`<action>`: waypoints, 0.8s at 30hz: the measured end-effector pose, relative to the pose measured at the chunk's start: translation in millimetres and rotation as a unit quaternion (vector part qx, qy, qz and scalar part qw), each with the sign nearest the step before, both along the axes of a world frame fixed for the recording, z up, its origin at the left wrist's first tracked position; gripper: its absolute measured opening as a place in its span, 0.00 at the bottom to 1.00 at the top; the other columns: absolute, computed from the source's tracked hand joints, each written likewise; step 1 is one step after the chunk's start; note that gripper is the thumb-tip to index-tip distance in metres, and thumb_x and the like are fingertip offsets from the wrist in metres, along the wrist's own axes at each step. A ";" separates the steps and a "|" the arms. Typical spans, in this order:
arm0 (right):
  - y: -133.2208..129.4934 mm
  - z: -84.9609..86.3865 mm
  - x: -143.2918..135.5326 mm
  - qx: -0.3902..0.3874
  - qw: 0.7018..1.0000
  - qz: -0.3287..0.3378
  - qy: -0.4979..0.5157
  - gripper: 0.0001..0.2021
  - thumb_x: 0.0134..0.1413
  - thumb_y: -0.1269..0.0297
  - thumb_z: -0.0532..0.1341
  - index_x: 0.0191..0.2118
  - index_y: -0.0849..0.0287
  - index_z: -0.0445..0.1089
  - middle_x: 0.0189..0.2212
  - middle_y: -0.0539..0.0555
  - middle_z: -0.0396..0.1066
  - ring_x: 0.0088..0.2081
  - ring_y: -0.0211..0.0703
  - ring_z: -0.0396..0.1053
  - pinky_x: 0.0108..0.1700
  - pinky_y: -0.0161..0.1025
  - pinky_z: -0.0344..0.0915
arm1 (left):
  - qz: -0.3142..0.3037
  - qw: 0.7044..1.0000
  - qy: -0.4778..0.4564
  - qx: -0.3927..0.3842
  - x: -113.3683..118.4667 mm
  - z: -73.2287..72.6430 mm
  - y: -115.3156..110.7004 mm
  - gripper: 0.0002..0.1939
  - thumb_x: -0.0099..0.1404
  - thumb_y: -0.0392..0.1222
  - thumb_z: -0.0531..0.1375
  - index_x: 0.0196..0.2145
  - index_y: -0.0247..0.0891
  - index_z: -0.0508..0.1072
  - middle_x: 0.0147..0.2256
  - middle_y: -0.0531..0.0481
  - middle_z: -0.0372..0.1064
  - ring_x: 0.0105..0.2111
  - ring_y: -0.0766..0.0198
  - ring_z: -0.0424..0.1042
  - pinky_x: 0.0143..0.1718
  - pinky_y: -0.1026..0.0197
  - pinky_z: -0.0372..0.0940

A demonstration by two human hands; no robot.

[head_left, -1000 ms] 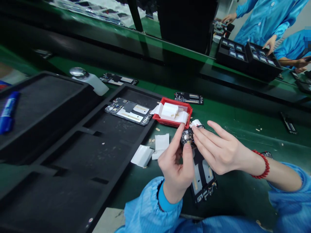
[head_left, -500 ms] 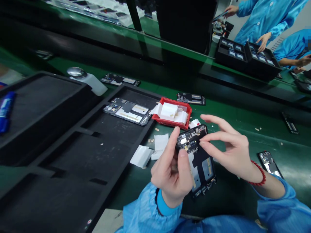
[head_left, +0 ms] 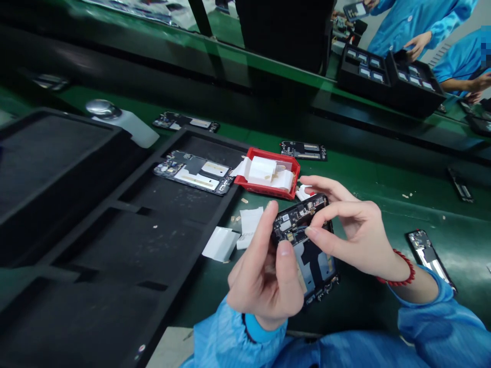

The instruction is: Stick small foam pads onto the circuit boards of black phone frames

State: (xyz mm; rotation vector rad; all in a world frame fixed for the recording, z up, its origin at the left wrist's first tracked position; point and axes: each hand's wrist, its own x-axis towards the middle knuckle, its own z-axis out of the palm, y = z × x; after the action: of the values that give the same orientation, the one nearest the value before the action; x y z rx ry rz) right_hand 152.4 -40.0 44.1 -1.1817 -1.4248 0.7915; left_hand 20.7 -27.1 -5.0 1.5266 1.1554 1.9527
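Observation:
My left hand is closed around an opened phone frame, gripping its left edge between fingers and thumb. The frame is tilted, with its circuit board at the upper end and a silver and black recess below. My right hand reaches in from the right, thumb and index finger pinched together at the board; anything between these fingertips is too small or hidden to make out. Just beyond the phone sits a red bin with white paper pieces in it.
To the left lies a black tray with another phone frame on it. A white bottle with a metal top stands behind. White slips lie beside the tray. More phone frames rest on the green table. Co-workers in blue work beyond.
My right fingertips have shifted slightly left and down over the board, and the phone frame is tilted a little more. The left hand keeps its hold. Across the table, a co-worker's hands moved.

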 end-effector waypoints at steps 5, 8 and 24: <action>-1.8 3.0 -4.0 0.023 0.998 -0.031 -0.049 0.07 0.55 0.74 0.69 0.28 0.59 0.77 0.58 0.62 0.72 0.58 0.51 0.72 0.62 0.48 0.70 | -0.005 1.000 0.003 -0.009 -1.0 1.4 -2.5 0.19 0.66 0.36 0.63 0.55 0.46 0.79 0.19 0.59 0.70 0.15 0.71 0.64 0.13 0.69 0.56; -3.0 7.9 -6.3 0.037 0.996 -0.037 -0.071 0.07 0.54 0.77 0.68 0.28 0.60 0.76 0.56 0.62 0.73 0.56 0.49 0.74 0.60 0.45 0.72 | -0.012 0.999 -0.007 -0.038 -1.0 1.5 -5.6 0.20 0.67 0.37 0.63 0.55 0.49 0.78 0.23 0.57 0.76 0.21 0.68 0.72 0.14 0.69 0.60; -3.4 17.2 -9.1 0.032 0.994 -0.042 -0.092 0.09 0.53 0.79 0.67 0.27 0.58 0.73 0.50 0.59 0.76 0.47 0.46 0.78 0.47 0.42 0.80 | 0.028 0.999 0.029 0.002 5.6 8.4 -2.2 0.28 0.55 0.26 0.66 0.54 0.39 0.79 0.40 0.51 0.84 0.26 0.66 0.81 0.30 0.68 0.76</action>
State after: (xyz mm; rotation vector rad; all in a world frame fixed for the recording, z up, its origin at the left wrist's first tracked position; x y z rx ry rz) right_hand 143.4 -43.5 61.3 -1.2827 -1.5290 0.5873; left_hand 26.2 -29.3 3.4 1.5797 1.2303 1.9594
